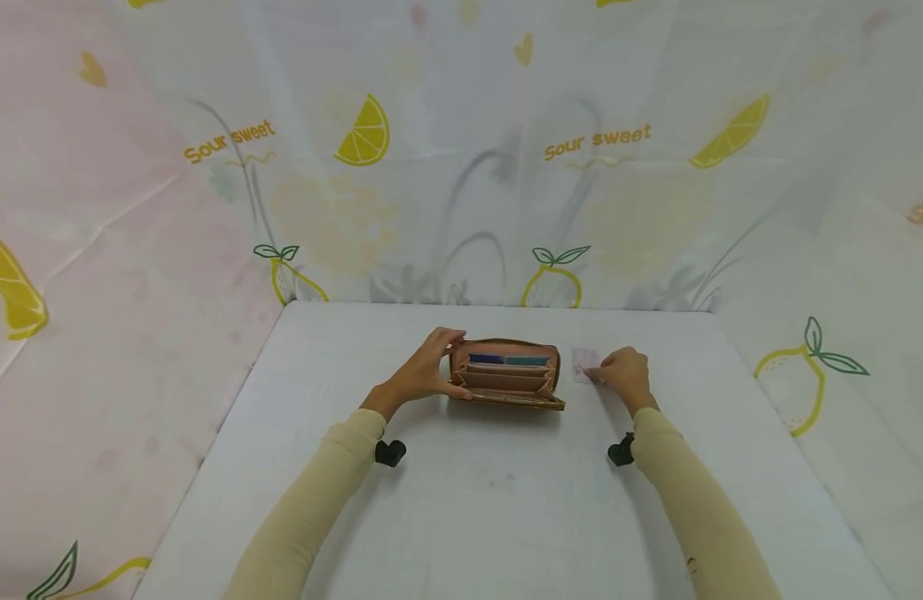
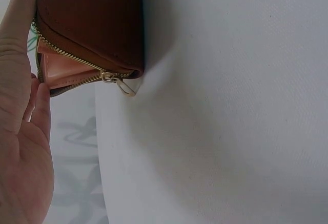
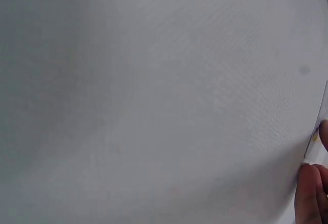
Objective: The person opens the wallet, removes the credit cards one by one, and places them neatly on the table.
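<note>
A brown zip-around wallet (image 1: 504, 382) lies opened on the white table, its pink-tan compartments facing me. Inside, a dark blue card (image 1: 486, 360) and a teal card (image 1: 527, 361) poke out of the back slot. My left hand (image 1: 422, 372) grips the wallet's left end, thumb at the front edge and fingers at the back. The gold zipper pull (image 2: 124, 86) dangles at the corner in the left wrist view. To the wallet's right, my right hand (image 1: 626, 372) pinches the edge of a pale, faintly printed card (image 1: 584, 358) at the table surface.
The white table (image 1: 499, 517) reaches back to a hanging cloth (image 1: 446, 192) printed with lemons and lettering. Black wrist mounts, one on the left (image 1: 390, 453) and one on the right (image 1: 621, 450), stick out below the sleeves.
</note>
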{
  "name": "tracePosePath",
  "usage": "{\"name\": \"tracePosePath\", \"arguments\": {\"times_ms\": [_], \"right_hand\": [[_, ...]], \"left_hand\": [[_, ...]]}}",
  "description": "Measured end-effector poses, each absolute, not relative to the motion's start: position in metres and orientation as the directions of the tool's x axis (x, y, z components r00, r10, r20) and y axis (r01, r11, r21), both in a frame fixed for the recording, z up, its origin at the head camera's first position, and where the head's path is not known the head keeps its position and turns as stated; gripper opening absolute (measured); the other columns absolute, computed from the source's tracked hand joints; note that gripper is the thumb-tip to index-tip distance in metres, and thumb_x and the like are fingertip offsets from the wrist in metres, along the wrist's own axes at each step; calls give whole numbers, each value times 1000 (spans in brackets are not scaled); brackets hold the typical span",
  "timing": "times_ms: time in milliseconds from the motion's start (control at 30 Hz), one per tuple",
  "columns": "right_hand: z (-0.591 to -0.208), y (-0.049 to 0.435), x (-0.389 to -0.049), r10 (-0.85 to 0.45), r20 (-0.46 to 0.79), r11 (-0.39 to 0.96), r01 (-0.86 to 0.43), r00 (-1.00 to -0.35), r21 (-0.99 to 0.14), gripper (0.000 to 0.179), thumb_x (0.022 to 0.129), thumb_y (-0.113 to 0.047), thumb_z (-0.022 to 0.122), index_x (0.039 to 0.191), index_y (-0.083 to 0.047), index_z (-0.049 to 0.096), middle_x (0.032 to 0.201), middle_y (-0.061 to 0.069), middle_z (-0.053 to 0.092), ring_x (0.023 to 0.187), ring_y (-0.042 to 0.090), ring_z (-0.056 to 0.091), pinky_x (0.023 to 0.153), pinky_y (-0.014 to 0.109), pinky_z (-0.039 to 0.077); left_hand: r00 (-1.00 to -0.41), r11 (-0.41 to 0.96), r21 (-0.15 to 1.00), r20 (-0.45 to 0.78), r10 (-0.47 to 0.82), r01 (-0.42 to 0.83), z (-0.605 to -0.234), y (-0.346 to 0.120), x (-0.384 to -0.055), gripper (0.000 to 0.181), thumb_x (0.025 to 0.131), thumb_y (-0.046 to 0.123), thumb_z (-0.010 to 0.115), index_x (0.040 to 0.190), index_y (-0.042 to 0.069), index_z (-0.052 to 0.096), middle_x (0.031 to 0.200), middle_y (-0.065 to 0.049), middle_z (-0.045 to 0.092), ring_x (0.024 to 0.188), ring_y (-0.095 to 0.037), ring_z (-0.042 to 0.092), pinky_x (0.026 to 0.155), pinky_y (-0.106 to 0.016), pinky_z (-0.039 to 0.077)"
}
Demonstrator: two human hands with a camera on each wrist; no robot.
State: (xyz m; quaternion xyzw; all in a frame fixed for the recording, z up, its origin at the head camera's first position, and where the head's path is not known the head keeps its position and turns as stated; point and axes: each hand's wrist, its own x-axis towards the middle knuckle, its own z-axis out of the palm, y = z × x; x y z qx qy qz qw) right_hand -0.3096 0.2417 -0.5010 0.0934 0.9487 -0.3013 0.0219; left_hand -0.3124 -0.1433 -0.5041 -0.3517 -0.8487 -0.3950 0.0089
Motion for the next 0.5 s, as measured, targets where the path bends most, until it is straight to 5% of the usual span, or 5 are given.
{"name": "tracePosePath", "arguments": {"times_ms": [300, 500], "right_hand": [[-500, 242, -307, 155, -86, 781, 175, -984, -600, 33, 84, -18, 78, 99, 10, 71, 98, 23, 68, 90, 33, 59, 77, 45, 51], [-489, 238, -310, 111, 73, 767, 39, -991, -641, 23, 89, -14, 71, 98, 8, 72, 88, 20, 71, 76, 27, 66, 63, 36, 54]], "left_hand": [[-744, 431, 661, 303, 596, 614, -503, -143, -312, 107, 64, 44, 89, 147, 4, 34, 137, -12, 38, 125, -22, 43, 106, -31, 38], [-738, 428, 655, 311, 600, 623, -503, -144, -313, 106, 65, 43, 89, 147, 4, 34, 138, -16, 38, 126, -23, 42, 106, -32, 38]]}}
